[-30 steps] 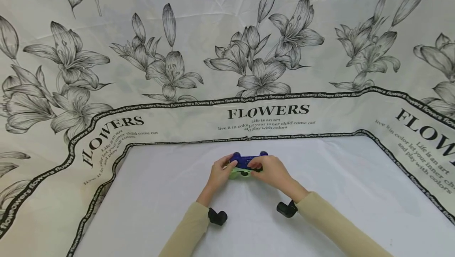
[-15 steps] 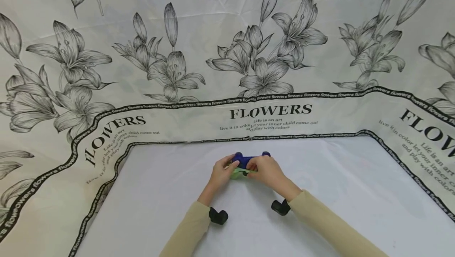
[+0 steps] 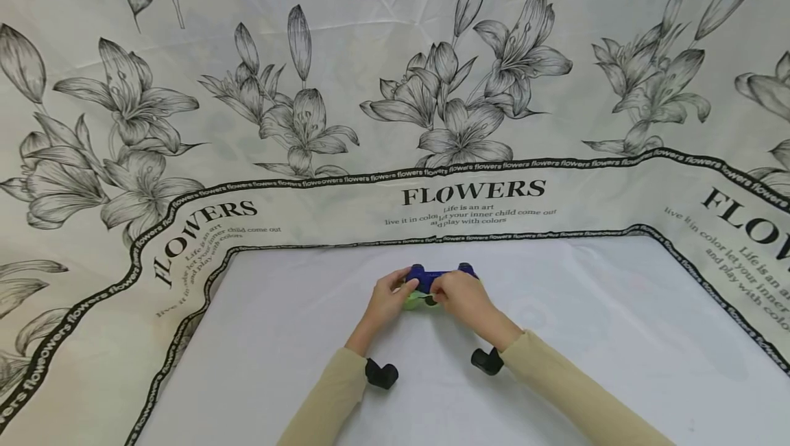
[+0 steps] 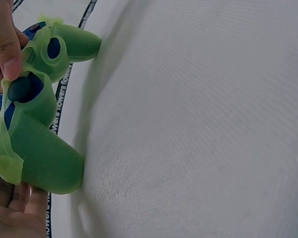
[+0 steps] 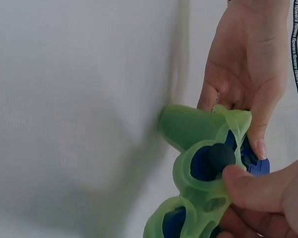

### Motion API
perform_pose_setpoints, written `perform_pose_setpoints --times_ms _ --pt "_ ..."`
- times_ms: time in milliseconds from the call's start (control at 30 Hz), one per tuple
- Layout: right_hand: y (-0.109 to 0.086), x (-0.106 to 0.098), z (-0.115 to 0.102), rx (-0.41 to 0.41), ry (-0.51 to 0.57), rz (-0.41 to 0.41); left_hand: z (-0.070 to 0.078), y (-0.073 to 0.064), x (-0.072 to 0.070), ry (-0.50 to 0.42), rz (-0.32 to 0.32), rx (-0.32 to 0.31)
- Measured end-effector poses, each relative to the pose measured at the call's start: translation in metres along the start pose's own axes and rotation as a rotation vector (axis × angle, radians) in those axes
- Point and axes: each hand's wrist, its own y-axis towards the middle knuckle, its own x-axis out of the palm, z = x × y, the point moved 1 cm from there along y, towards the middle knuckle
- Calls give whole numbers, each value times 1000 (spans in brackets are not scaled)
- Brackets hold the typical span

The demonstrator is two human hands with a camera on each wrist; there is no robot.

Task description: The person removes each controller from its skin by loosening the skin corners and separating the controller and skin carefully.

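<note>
A blue game controller (image 3: 426,282) is held up near the far middle of the table, partly inside a stretchy light green cover (image 4: 44,153). Both handle ends are sheathed in green, and dark thumbsticks (image 5: 221,156) show through the cover's round openings. My left hand (image 3: 387,300) grips one end, with its fingers under the green handle and its thumb on the blue body. My right hand (image 3: 465,298) pinches the cover's edge beside a thumbstick; its thumb (image 5: 246,183) lies right at that rim. The right hand hides part of the controller in the head view.
A white cloth (image 3: 296,322) covers the table. Behind it rises a floral curtain (image 3: 345,206) with black-edged lettered bands. A black wrist camera sits at each cuff, the left one (image 3: 381,374) and the right one (image 3: 487,361), close over the table.
My right hand and forearm have shifted left and in toward the left hand, fingers now nearer the cover's middle. The left hand keeps its grip. The whole head view has drifted slightly.
</note>
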Motion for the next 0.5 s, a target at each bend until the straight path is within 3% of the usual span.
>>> perform_pose_setpoints --times_ms 267,500 --pt "0 2 0 -25 -8 18 1 1 -1 16 -23 -26" --pt "0 1 1 28 60 -37 0 0 -2 29 -41 -9"
